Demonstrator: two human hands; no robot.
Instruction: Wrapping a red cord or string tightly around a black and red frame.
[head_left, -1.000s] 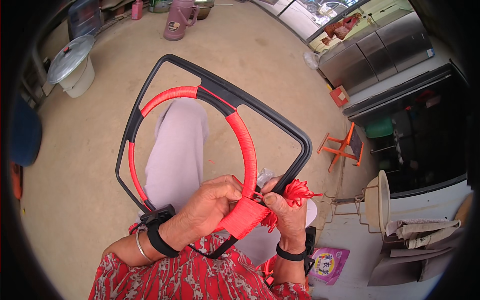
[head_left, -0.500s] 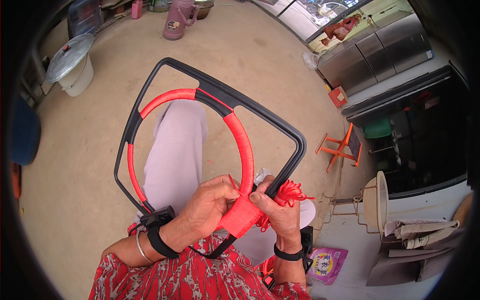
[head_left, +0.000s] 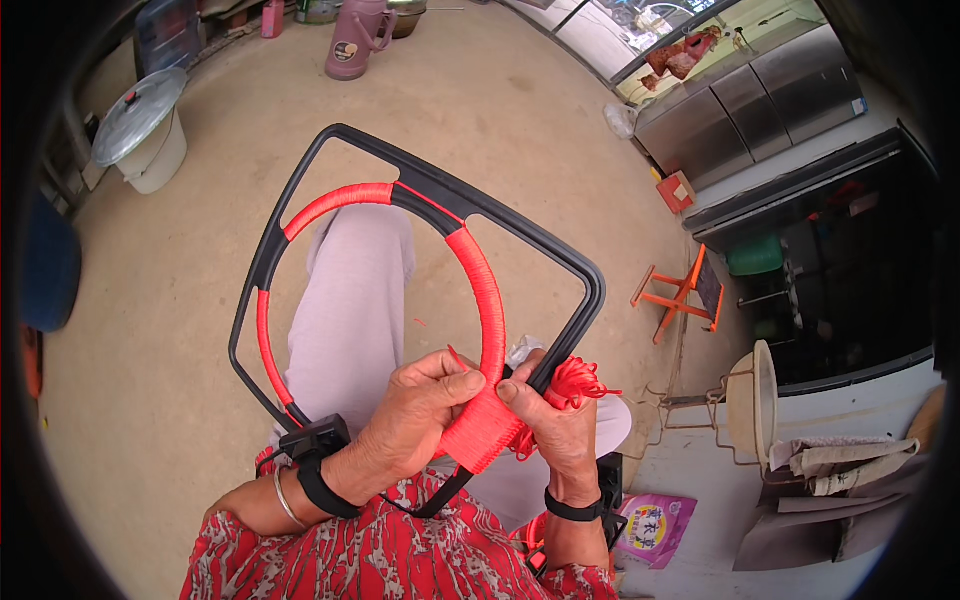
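Observation:
A black frame (head_left: 540, 247), angular outside with a round ring inside, is held over my lap. Glossy red cord (head_left: 483, 290) is wound tightly round much of the ring, leaving black bare at the top and left. At the lower right, a broad red-wrapped band (head_left: 478, 435) joins ring and outer frame. My left hand (head_left: 412, 412) is closed beside this band, a short bit of cord poking up from its pinched fingers. My right hand (head_left: 562, 432) grips the frame's lower right side, thumb on the wrapping. A loose cord bundle (head_left: 577, 383) sits by its fingers, which are partly hidden.
On the right stand an orange folding stool (head_left: 685, 295) and a round basin (head_left: 752, 408) in a wire rack. A purple packet (head_left: 655, 530) lies at lower right. Farther off are a lidded white bucket (head_left: 150, 150) and a pink thermos (head_left: 352, 42).
The frame has tilted slightly, its top edge and right corner a little lower and nearer me. My left fingers have shifted slightly and closed more tightly. My right hand keeps its hold.

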